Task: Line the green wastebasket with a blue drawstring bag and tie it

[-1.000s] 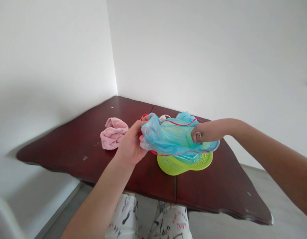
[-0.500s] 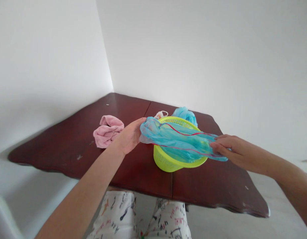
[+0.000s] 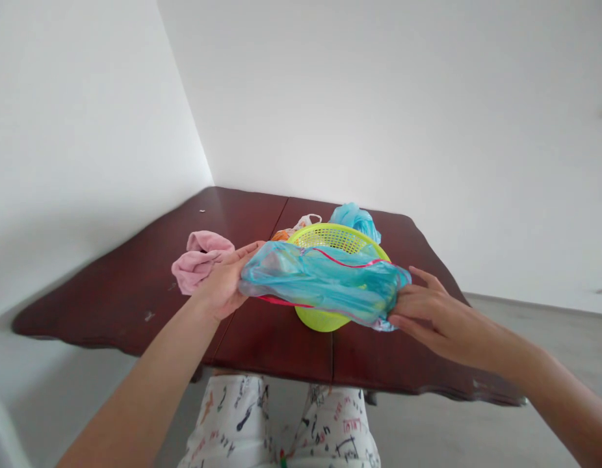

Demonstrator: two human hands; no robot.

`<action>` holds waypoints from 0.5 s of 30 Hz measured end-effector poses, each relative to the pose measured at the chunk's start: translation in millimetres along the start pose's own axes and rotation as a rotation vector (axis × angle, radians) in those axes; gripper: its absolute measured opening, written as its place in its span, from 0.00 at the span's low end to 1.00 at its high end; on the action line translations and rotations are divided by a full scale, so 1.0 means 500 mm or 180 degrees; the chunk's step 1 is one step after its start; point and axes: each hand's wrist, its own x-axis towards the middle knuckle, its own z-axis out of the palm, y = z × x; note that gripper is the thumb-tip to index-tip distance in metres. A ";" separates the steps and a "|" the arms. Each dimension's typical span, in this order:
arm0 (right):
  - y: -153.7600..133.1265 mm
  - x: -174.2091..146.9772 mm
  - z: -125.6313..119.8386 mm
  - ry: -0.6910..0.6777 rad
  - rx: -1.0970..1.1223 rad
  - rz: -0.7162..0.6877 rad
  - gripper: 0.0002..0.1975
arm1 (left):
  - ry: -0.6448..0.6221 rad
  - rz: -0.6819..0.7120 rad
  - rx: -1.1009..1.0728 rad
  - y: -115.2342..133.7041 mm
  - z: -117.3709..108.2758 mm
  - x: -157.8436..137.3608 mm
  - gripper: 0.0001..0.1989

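A thin blue plastic bag [image 3: 325, 279] with a red drawstring is stretched sideways between my two hands. My left hand [image 3: 227, 276] grips its left end, the fingers partly hidden behind the film. At the other end my right hand [image 3: 432, 312] pinches the bag's edge, with one finger lifted away. Behind and below the bag stands a yellow-green plastic basket [image 3: 323, 320], its perforated far wall showing above the film. The bag covers most of the basket's opening, so what lies inside is hidden.
A crumpled pink cloth [image 3: 198, 263] lies left of my left hand on the dark red table [image 3: 135, 273]. Beyond the basket are a bunched blue plastic bag [image 3: 357, 220] and a white-and-orange plastic bag [image 3: 301, 224]. White walls rise behind the table.
Both hands have moved left and nearer to me with the bag. The bag now hangs across the basket's front, and my right hand's grip on its end has shifted.
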 end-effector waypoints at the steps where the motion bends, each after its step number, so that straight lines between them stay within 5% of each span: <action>1: -0.001 -0.002 0.010 -0.0090 0.0057 0.0016 0.19 | 0.0018 -0.0018 0.0102 -0.006 -0.006 -0.005 0.21; 8: 0.043 -0.007 0.073 0.0520 -0.0350 0.0307 0.17 | 0.0044 0.0334 0.1264 -0.048 -0.049 -0.007 0.31; 15: 0.062 0.023 0.037 0.1216 -0.0591 0.1008 0.20 | 0.0247 0.1425 0.1875 -0.043 -0.036 0.051 0.23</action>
